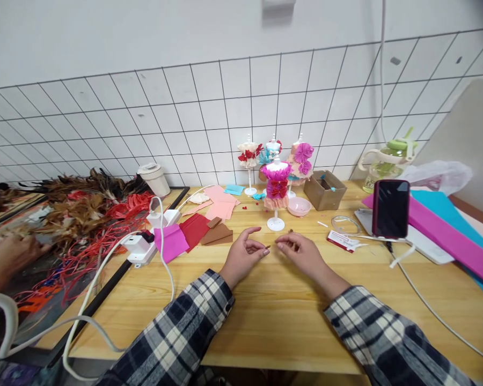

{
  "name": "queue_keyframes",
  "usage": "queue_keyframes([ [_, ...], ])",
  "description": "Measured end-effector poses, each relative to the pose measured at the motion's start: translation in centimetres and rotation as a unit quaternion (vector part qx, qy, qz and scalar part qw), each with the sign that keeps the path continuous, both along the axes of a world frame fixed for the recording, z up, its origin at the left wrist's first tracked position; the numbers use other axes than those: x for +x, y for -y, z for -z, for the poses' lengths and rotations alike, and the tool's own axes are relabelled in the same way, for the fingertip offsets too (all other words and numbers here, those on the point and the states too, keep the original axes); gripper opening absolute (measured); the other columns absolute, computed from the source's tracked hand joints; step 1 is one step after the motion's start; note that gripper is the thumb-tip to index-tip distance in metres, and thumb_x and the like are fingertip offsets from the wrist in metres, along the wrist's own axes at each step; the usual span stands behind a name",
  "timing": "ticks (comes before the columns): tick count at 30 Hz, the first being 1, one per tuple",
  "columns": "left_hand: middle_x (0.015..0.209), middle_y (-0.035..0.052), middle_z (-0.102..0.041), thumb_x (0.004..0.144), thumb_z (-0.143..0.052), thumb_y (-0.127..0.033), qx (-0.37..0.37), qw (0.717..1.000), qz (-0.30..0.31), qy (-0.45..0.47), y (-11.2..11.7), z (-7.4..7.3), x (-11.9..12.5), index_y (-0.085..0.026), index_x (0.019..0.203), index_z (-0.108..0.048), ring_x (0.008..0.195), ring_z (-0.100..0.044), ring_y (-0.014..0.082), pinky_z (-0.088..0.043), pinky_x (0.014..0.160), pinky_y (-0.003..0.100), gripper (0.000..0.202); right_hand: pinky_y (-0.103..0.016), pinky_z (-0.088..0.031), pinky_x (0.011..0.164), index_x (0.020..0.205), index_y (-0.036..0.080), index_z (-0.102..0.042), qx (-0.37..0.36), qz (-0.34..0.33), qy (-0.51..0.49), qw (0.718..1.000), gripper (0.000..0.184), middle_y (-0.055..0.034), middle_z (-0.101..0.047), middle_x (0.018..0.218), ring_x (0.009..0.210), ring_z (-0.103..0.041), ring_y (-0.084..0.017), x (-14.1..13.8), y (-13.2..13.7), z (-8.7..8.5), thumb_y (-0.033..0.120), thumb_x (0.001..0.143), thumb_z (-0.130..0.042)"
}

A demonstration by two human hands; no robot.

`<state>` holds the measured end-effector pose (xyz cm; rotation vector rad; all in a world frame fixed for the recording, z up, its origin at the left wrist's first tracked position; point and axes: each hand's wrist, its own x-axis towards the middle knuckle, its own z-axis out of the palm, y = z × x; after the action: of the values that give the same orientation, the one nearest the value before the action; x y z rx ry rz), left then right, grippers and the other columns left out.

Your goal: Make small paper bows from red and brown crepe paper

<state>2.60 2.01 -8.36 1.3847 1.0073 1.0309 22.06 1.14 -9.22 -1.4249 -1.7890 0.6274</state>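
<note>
- A tiny, narrow brown scrap, probably paper (268, 247), sits above the pale wooden tabletop (261, 316), at the fingertips of the left hand (241, 256); thumb and a finger meet on it, the index finger arching clear.
- A second small brown scrap (291, 231) pokes up from the right hand (301, 254), whose thumb and fingertips look pinched together on it.
- Both should be feather-light, soft, easily creased or torn; a gentle fingertip hold at one edge would suit.
- They look dull brown, matte; their exact shape is too small to tell.
- Just beyond stands a white miniature dress form in ruffled magenta, red and peach (277, 185).
- Left of it lie folded brown paper sheets (218, 236), similar in colour.
</note>
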Motion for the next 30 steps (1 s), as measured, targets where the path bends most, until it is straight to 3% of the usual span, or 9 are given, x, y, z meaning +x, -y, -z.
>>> queue_keyframes([
  [3, 0.074, 0.0008, -0.067, 0.066, -0.076, -0.026, -0.008, 1.000, 0.002, 0.000, 0.1, 0.0, 0.1, -0.017, 0.133, -0.037, 0.070, -0.065, 0.0126, -0.049, 0.073, 0.025, 0.079, -0.031, -0.044, 0.066, 0.088, 0.020, -0.069, -0.066, -0.034, -0.096, 0.993, 0.028, -0.0037, -0.067, 0.079, 0.068, -0.056, -0.016, -1.1, 0.5, -0.5, 0.043, 0.076, -0.058],
  [8, 0.075, 0.0020, -0.068, 0.067, -0.076, -0.027, -0.003, 0.999, 0.024, -0.022, 0.4, 0.1, 0.2, -0.017, 0.134, -0.037, 0.070, -0.066, 0.0137, -0.050, 0.072, 0.026, 0.078, -0.031, -0.044, 0.067, 0.083, 0.019, -0.068, -0.095, -0.052, -0.134, 0.985, 0.026, -0.0035, -0.068, 0.079, 0.069, -0.057, -0.016, -1.3, 0.5, -0.3, 0.042, 0.075, -0.060],
  [11, 0.077, 0.0036, -0.070, 0.067, -0.075, -0.029, -0.007, 0.999, 0.035, -0.027, 0.5, -0.1, 0.2, -0.015, 0.123, -0.050, 0.075, -0.067, 0.0154, -0.051, 0.075, 0.028, 0.063, -0.031, -0.044, 0.072, 0.085, 0.019, -0.065, -0.058, -0.064, -0.125, 0.988, 0.021, -0.0033, -0.066, 0.082, 0.077, -0.058, -0.017, -1.0, 0.4, -0.1, 0.038, 0.081, -0.055],
  [13, 0.079, 0.0063, -0.071, 0.073, -0.070, -0.034, 0.010, 0.998, 0.042, -0.044, 0.4, -0.2, 0.1, -0.013, 0.100, -0.064, 0.077, -0.066, 0.0168, -0.050, 0.076, 0.028, 0.035, -0.032, -0.043, 0.077, 0.084, 0.020, -0.064, -0.006, -0.068, -0.081, 0.994, 0.018, -0.0031, -0.065, 0.083, 0.081, -0.057, -0.017, -0.9, 0.4, -0.1, 0.033, 0.085, -0.051],
  [15, 0.079, 0.0078, -0.072, 0.076, -0.065, -0.037, 0.033, 0.996, 0.045, -0.075, 0.3, -0.3, 0.0, -0.012, 0.079, -0.069, 0.076, -0.065, 0.0175, -0.049, 0.075, 0.028, 0.025, -0.032, -0.041, 0.078, 0.082, 0.020, -0.064, 0.035, -0.073, -0.031, 0.996, 0.018, -0.0032, -0.064, 0.082, 0.081, -0.056, -0.017, -0.8, 0.4, -0.3, 0.030, 0.087, -0.049],
  [20, 0.078, 0.0065, -0.073, 0.069, -0.071, -0.038, 0.024, 0.994, 0.050, -0.090, 0.3, -0.4, -0.1, -0.014, 0.081, -0.073, 0.071, -0.064, 0.0174, -0.049, 0.069, 0.028, 0.027, -0.031, -0.042, 0.073, 0.082, 0.021, -0.065, 0.057, -0.089, -0.011, 0.994, 0.018, -0.0046, -0.063, 0.082, 0.080, -0.056, -0.017, -1.2, 0.7, -0.6, 0.029, 0.087, -0.050],
  [25, 0.076, 0.0068, -0.072, 0.064, -0.076, -0.039, -0.004, 0.999, 0.021, -0.025, 0.2, -0.1, 0.0, -0.013, 0.076, -0.069, 0.070, -0.065, 0.0170, -0.050, 0.069, 0.028, 0.029, -0.029, -0.044, 0.061, 0.088, 0.019, -0.065, -0.029, -0.021, -0.089, 0.995, 0.022, -0.0033, -0.064, 0.077, 0.066, -0.055, -0.015, -1.9, 0.9, -0.2, 0.039, 0.079, -0.060],
  [30, 0.072, 0.0051, -0.069, 0.063, -0.077, -0.040, -0.004, 1.000, 0.028, -0.009, 0.1, 0.0, 0.0, -0.013, 0.075, -0.065, 0.068, -0.063, 0.0149, -0.048, 0.066, 0.026, 0.032, -0.027, -0.044, 0.061, 0.078, 0.018, -0.065, -0.076, -0.034, -0.142, 0.986, 0.026, -0.0027, -0.065, 0.074, 0.064, -0.055, -0.014, -2.1, 0.8, 0.0, 0.044, 0.075, -0.061],
])
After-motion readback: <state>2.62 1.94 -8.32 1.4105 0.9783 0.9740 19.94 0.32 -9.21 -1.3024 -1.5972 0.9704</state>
